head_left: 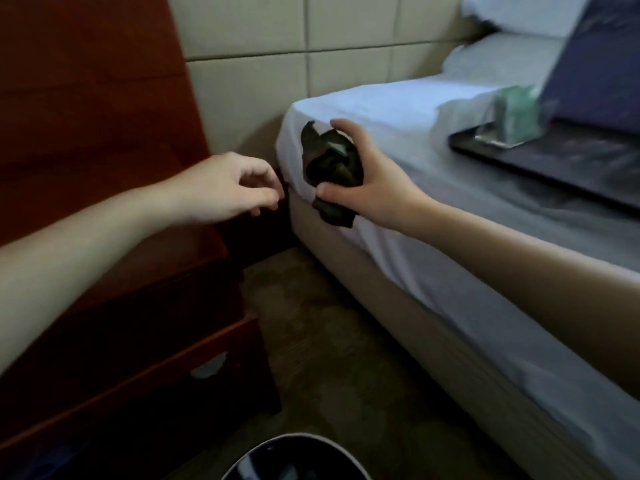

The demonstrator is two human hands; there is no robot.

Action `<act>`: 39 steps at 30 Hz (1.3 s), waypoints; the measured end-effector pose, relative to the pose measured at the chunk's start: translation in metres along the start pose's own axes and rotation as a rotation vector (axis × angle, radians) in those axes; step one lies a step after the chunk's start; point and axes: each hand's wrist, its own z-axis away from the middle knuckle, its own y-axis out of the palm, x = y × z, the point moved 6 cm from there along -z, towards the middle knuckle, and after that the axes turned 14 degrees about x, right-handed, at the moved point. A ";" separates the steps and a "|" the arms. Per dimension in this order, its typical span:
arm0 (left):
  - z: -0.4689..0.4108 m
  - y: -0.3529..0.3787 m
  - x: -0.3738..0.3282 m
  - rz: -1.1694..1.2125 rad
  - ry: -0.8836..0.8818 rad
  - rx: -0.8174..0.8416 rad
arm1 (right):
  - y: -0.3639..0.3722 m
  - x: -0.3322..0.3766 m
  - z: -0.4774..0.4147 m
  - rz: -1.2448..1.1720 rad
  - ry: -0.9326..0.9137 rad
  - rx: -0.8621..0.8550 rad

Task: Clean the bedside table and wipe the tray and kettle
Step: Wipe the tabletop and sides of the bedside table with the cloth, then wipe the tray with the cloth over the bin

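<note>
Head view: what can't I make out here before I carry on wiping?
All from the head view.
Kettle: not in view.
Tray: blurred, cut off by the right edge; green packet on it unreadable.
Bin: cut off by the bottom edge, inside dark.
Cloth: crumpled in the right hand, partly hidden by its fingers.

Bedside table (104, 168) left of bed (433, 209); tray (554, 164) on bed.

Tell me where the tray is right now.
Head view, far right: the dark tray lies on the bed's white sheet, a green packet on it, beside a blue pillow and beyond the right hand.
</note>
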 end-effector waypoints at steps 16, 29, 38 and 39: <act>-0.167 0.058 -0.224 -0.086 0.340 -0.037 | -0.247 -0.050 0.185 0.021 0.449 -0.604; -0.270 0.074 -0.205 0.133 0.007 -0.195 | -0.265 -0.099 0.193 -0.080 0.441 -0.420; -0.280 0.066 -0.234 0.165 0.228 -0.127 | -0.290 -0.128 0.218 -0.182 0.651 -0.347; -0.284 0.061 -0.234 0.165 0.220 -0.163 | -0.289 -0.130 0.220 -0.202 0.648 -0.357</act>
